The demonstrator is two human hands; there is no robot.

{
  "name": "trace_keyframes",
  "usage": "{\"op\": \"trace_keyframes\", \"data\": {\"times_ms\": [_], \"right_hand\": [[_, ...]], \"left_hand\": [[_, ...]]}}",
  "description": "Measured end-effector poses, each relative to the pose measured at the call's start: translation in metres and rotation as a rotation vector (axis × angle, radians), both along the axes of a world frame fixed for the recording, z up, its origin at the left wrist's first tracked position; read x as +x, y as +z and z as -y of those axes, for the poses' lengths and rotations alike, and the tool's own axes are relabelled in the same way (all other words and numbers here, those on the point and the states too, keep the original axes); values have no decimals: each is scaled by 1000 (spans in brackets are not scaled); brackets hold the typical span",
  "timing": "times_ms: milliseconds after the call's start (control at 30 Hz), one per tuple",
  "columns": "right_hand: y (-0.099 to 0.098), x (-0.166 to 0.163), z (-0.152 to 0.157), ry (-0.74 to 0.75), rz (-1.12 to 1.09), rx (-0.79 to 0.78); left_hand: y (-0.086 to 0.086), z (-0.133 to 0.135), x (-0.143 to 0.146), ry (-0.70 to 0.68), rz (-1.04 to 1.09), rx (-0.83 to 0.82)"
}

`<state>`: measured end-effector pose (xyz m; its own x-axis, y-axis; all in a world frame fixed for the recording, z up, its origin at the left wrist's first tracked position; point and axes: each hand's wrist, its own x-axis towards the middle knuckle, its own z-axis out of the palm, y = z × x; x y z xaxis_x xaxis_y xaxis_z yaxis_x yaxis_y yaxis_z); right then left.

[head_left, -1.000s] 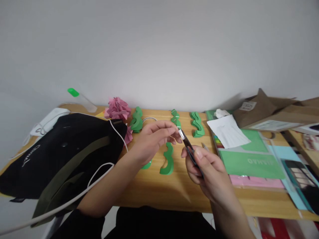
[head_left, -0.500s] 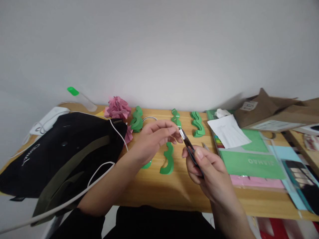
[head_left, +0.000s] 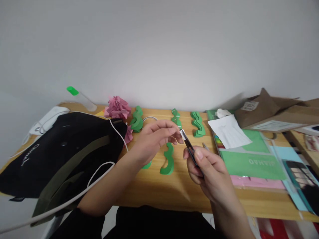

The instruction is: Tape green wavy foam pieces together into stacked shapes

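My right hand (head_left: 206,169) is closed round a dark pair of tweezers (head_left: 189,147) that points up and to the left. A small white strip (head_left: 182,134) sits at the tweezers' tip. My left hand (head_left: 156,137) pinches thumb and fingers together at that same strip, just above the table. A wavy green paper cut-out (head_left: 168,159) lies on the wood below both hands. More green wavy cut-outs lie behind, one (head_left: 175,118) in the middle and a stack (head_left: 197,124) to its right.
A black bag (head_left: 62,149) with white cords covers the left of the wooden table (head_left: 159,186). A pink paper flower (head_left: 118,109) and a green cut-out (head_left: 136,120) lie at the back. Green, pink and blue sheets (head_left: 251,164), a white paper (head_left: 228,131) and brown paper bags (head_left: 269,111) fill the right.
Hardly anything has moved. The tweezers' tip and both hands have shifted a trace to the right.
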<state>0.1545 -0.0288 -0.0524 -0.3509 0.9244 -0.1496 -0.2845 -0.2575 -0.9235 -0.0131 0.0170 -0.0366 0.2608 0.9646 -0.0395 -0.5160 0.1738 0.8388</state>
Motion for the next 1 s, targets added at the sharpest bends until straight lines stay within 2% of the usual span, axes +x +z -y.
{"op": "trace_keyframes", "data": {"times_ms": [500, 1000], "right_hand": [[-1, 0, 1, -15, 68, 21], [0, 1, 1, -58, 111, 50]], "left_hand": [[0, 0, 1, -10, 25, 4], [1, 3, 3, 12, -80, 29]]}}
